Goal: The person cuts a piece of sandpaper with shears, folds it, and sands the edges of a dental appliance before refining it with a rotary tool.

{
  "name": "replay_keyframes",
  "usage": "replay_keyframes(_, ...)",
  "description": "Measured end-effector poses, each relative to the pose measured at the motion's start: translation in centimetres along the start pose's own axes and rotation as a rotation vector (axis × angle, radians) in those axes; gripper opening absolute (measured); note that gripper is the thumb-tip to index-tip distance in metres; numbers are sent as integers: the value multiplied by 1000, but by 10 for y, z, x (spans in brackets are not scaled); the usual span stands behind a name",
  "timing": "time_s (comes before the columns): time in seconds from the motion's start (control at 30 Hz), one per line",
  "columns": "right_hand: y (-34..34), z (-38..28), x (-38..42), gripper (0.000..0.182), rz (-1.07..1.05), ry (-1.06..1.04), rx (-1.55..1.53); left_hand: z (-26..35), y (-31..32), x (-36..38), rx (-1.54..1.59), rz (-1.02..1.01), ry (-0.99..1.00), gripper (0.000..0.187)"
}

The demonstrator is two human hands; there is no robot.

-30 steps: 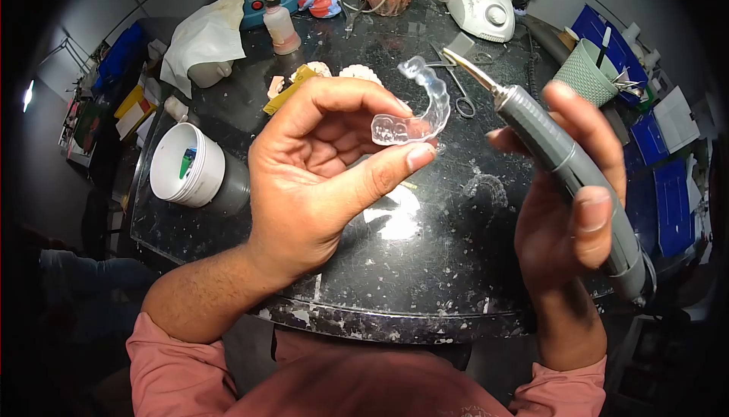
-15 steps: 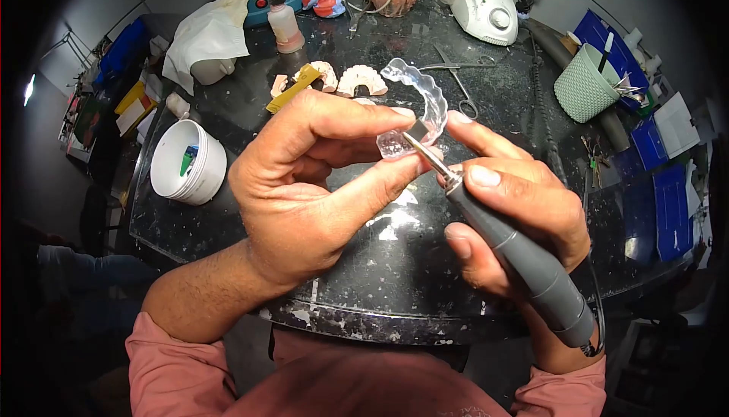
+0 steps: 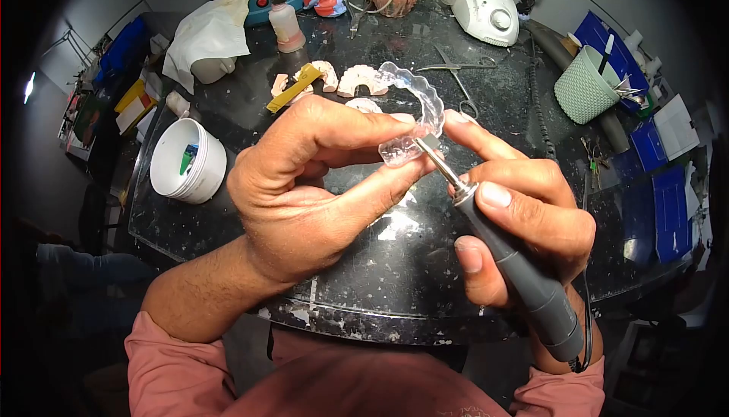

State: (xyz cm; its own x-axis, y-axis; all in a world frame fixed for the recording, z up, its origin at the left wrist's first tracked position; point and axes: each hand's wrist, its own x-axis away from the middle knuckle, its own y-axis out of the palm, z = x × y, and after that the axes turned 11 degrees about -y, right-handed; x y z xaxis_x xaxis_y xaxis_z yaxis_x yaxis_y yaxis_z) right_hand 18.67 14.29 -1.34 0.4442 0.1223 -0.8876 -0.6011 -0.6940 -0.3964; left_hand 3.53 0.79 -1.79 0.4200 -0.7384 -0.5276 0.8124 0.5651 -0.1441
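A clear dental tray (image 3: 430, 102), arch-shaped with scalloped edges, is pinched by its near end between the thumb and forefinger of my left hand (image 3: 304, 182). My right hand (image 3: 524, 212) grips a dark grey rotary handpiece (image 3: 524, 276) with a metal collet. The handpiece's small grey tip (image 3: 428, 142) lies at the tray's near end, between the left fingertips; whether it touches the plastic I cannot tell. One right fingertip rests close to the tray's outer edge. Behind my left hand are pale plaster dental models (image 3: 361, 80) and a yellow strip (image 3: 295, 88).
On the black table (image 3: 364, 295) stand a white tub (image 3: 188, 162) at left, a bottle (image 3: 285, 28) and a white machine (image 3: 486, 11) at the back. Scissors (image 3: 456, 75) lie beyond the tray. A green basket (image 3: 585, 84) of tools is at right.
The handpiece has shifted slightly right and its body hangs steeper, with my right hand a little lower. The tray has turned slightly in my left fingers.
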Motion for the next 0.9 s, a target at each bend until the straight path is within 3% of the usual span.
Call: replay_keyframes(0.9,-3,3,0,41,-13,10,42,-2,-2,0,-41,-7,18,30)
